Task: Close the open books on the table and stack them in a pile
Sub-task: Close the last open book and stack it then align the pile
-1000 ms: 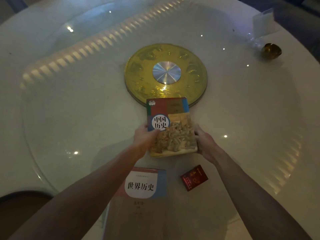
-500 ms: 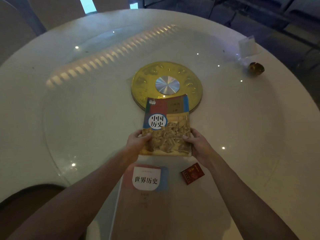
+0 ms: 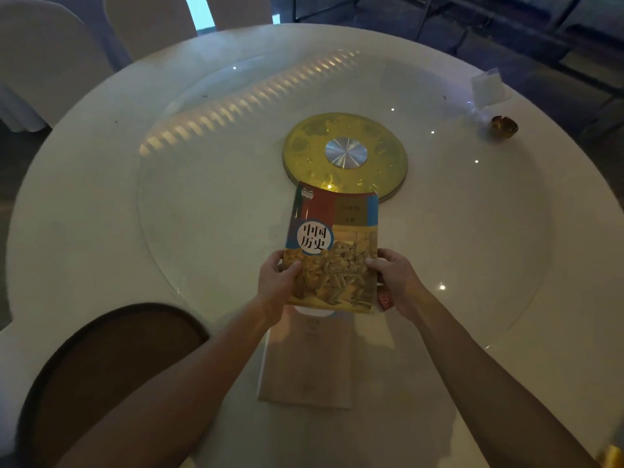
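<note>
A closed history book (image 3: 334, 244) with a colourful cover hangs above the table, held at its near corners. My left hand (image 3: 275, 283) grips its left edge and my right hand (image 3: 396, 280) grips its right edge. Under it, nearer to me, a second closed book (image 3: 307, 363) with a pale cover lies flat on the table; the held book hides its top part.
A small red box (image 3: 384, 300) peeks out beside my right hand. A gold disc (image 3: 344, 157) sits at the centre of the glass turntable (image 3: 202, 197). A small gold bowl (image 3: 503, 126) and a clear card holder (image 3: 486, 87) stand far right. A brown chair back (image 3: 111, 373) is near left.
Both hands have drawn the colourful book toward me, so it now overlaps the top of the pale book. The red box is now mostly covered.
</note>
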`<action>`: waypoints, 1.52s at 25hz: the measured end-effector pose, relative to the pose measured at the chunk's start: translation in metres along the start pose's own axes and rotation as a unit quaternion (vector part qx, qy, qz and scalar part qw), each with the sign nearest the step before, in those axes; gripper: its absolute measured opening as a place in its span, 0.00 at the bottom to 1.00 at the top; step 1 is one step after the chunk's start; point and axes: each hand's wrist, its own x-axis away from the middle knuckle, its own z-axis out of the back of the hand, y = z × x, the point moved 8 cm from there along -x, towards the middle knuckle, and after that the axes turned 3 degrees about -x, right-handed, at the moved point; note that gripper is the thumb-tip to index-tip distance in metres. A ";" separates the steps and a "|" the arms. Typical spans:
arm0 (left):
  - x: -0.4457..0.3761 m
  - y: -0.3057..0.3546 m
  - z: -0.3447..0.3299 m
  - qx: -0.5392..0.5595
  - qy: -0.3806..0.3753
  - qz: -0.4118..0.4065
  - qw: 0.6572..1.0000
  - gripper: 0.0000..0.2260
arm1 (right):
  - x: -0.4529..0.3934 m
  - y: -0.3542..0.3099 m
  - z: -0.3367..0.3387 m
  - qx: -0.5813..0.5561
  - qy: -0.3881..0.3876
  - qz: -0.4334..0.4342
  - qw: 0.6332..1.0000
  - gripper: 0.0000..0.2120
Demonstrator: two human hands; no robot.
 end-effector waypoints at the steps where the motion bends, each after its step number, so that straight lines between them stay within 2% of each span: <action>1: 0.009 -0.011 0.007 -0.003 0.002 0.002 1.000 0.11 | 0.009 0.012 -0.003 0.004 0.004 -0.008 1.000 0.11; 4: 0.030 -0.045 0.026 -0.020 0.014 0.018 1.000 0.11 | 0.028 0.054 -0.011 0.034 0.005 -0.018 0.999 0.12; 9: 0.055 -0.106 0.056 -0.127 0.049 0.027 0.990 0.12 | 0.053 0.128 -0.022 0.069 0.010 -0.030 0.997 0.14; 14: 0.072 -0.138 0.064 -0.219 0.059 0.048 0.973 0.13 | 0.063 0.164 -0.027 0.130 0.047 -0.005 0.990 0.15; 16: 0.073 -0.138 0.068 -0.306 0.062 0.018 0.950 0.14 | 0.070 0.166 -0.029 0.197 0.072 0.030 0.977 0.15; 18: 0.076 -0.133 0.069 -0.408 0.056 -0.003 0.911 0.16 | 0.072 0.167 -0.029 0.258 0.104 0.065 0.958 0.15; 21: 0.079 -0.132 0.067 -0.497 0.025 -0.029 0.867 0.17 | 0.069 0.176 -0.029 0.352 0.131 0.074 0.924 0.12; 22: 0.077 -0.139 0.068 -0.504 0.016 -0.022 0.863 0.17 | 0.070 0.180 -0.030 0.370 0.135 0.073 0.916 0.12; 23: 0.076 -0.147 0.071 -0.486 0.007 0.002 0.874 0.18 | 0.072 0.185 -0.029 0.369 0.144 0.074 0.915 0.12; 25: 0.075 -0.165 0.081 -0.382 0.007 0.051 0.923 0.19 | 0.082 0.203 -0.021 0.307 0.181 0.048 0.933 0.15; 26: 0.077 -0.171 0.086 -0.325 0.009 0.068 0.943 0.18 | 0.091 0.219 -0.016 0.260 0.205 0.008 0.944 0.16; 29: 0.090 -0.180 0.092 -0.200 0.021 0.094 0.975 0.13 | 0.115 0.269 -0.010 0.107 0.229 -0.089 0.963 0.14; 31: 0.095 -0.193 0.097 -0.127 0.032 0.142 0.981 0.06 | 0.123 0.292 -0.020 -0.061 0.201 -0.150 0.966 0.09; 34: 0.102 -0.214 0.099 -0.014 0.049 0.237 0.970 0.02 | 0.131 0.295 -0.038 -0.289 0.175 -0.202 0.919 0.07; 36: 0.103 -0.224 0.097 0.045 0.062 0.272 0.959 0.05 | 0.132 0.290 -0.044 -0.353 0.172 -0.218 0.893 0.09; 38: 0.103 -0.225 0.097 0.059 0.092 0.278 0.954 0.09 | 0.134 0.286 -0.046 -0.369 0.165 -0.225 0.887 0.07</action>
